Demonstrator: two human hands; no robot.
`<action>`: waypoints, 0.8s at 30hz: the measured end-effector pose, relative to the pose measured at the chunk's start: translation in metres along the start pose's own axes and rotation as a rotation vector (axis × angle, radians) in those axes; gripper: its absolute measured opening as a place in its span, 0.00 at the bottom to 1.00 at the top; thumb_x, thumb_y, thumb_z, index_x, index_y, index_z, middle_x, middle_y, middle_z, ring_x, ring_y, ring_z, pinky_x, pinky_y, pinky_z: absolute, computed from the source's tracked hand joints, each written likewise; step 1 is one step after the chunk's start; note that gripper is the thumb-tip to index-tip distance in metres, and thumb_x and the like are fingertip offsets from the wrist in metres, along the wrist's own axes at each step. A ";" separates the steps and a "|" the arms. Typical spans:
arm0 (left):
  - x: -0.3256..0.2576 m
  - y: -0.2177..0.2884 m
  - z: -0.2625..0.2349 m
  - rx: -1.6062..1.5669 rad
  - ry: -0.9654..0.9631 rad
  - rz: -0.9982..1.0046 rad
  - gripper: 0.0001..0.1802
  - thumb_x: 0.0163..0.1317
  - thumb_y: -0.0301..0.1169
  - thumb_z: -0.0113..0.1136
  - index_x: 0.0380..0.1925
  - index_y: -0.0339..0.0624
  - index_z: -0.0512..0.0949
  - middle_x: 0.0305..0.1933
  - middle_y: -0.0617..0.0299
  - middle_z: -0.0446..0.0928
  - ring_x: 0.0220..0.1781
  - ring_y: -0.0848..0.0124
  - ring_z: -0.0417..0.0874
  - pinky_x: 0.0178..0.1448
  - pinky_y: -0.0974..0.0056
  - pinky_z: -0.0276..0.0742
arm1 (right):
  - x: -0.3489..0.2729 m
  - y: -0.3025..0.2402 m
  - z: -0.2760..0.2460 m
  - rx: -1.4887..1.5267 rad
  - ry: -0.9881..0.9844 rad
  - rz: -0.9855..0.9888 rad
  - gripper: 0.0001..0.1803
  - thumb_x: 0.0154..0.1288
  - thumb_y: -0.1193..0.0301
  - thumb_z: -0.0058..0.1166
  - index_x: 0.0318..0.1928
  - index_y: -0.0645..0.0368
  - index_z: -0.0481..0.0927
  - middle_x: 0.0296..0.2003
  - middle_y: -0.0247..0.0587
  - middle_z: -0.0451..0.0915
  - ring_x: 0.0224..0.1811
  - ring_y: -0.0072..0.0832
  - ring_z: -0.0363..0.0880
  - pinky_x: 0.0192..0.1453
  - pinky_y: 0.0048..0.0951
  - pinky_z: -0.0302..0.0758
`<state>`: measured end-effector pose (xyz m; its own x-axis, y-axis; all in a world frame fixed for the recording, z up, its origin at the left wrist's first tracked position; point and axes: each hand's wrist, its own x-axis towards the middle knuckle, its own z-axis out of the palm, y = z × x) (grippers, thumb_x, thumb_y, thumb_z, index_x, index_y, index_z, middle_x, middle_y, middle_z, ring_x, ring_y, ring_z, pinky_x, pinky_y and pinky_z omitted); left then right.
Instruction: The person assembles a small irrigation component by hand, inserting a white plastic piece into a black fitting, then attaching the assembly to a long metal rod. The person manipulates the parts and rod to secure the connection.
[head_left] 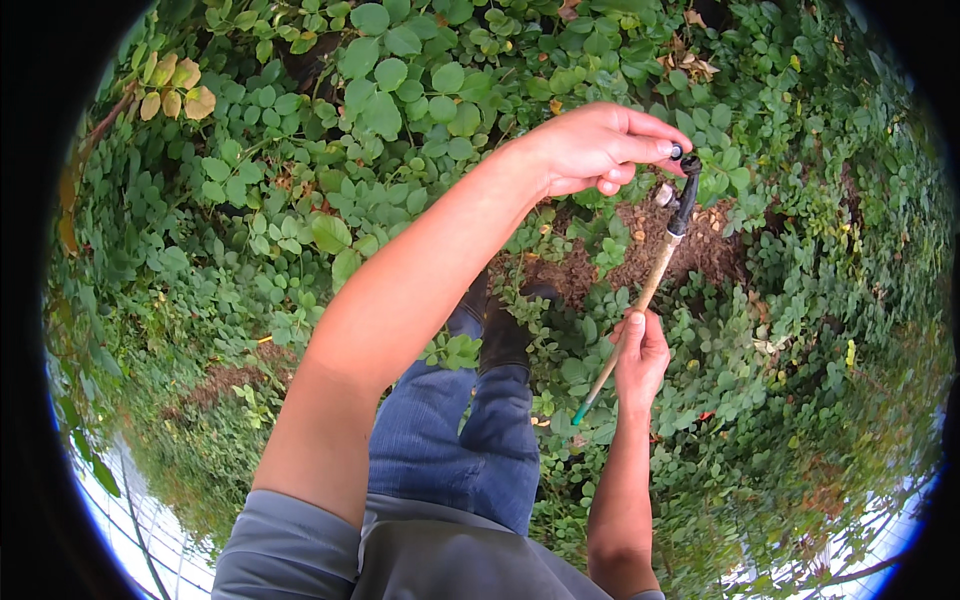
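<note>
A slim pale rod [657, 270] slants upward in front of me, with a green tip [579, 415] at its lower end. A black fitting [684, 207] covers its upper end and bends over at the top. My right hand [642, 360] is closed around the rod below its middle. At the top, my left hand [600, 150] pinches a small dark round piece [676, 152] at or beside the bent end. Whether the two are joined, I cannot tell. A small whitish round part [665, 195] shows beside the black fitting.
Dense leafy green plants [400, 100] surround me on every side. Brown soil or mulch [705, 245] shows behind the rod. My jeans [470, 430] and dark boots [505, 330] stand among the leaves. Yellowed leaves [175, 85] hang at the upper left.
</note>
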<state>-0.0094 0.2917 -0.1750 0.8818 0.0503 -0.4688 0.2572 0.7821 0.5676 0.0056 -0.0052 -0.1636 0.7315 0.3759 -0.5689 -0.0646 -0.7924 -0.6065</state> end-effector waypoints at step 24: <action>-0.009 -0.006 0.023 0.160 0.303 0.103 0.14 0.72 0.31 0.51 0.52 0.35 0.76 0.36 0.59 0.78 0.15 0.83 0.60 0.18 0.75 0.57 | -0.012 -0.011 0.007 -0.009 -0.027 -0.032 0.14 0.75 0.64 0.47 0.42 0.61 0.79 0.23 0.30 0.75 0.26 0.16 0.71 0.31 0.21 0.69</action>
<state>-0.0098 0.2724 -0.1586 0.7552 0.3244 -0.5696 0.2529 0.6575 0.7098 -0.0068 0.0022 -0.1538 0.7143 0.4143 -0.5640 -0.0351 -0.7837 -0.6202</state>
